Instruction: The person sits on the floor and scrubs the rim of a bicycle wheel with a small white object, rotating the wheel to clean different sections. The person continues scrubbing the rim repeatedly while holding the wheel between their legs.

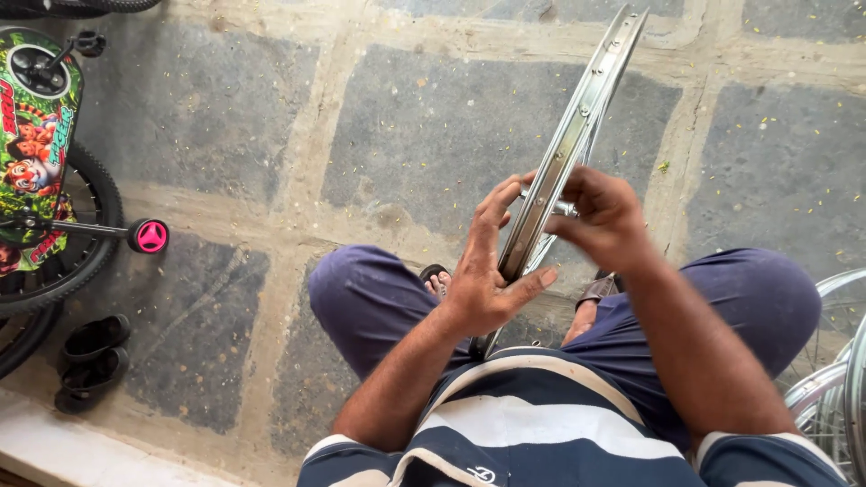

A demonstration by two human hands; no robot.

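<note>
A shiny metal bicycle wheel rim (577,126) stands on edge between my knees, seen almost edge-on, running from my lap up toward the top of the view. My left hand (487,271) presses its palm and fingers against the rim's left side near the lower part. My right hand (600,216) is at the rim's right side, fingers pinched around the hub or a spoke there; the exact part is hidden behind the rim. I am seated, with dark blue trousers and a striped shirt.
A child's bicycle (41,171) with a colourful cartoon panel and a pink-capped axle (150,236) stands at the left. A pair of black sandals (90,361) lies below it. More spoked wheels (834,379) lean at the right edge. The floor (433,135) is grey stone slabs.
</note>
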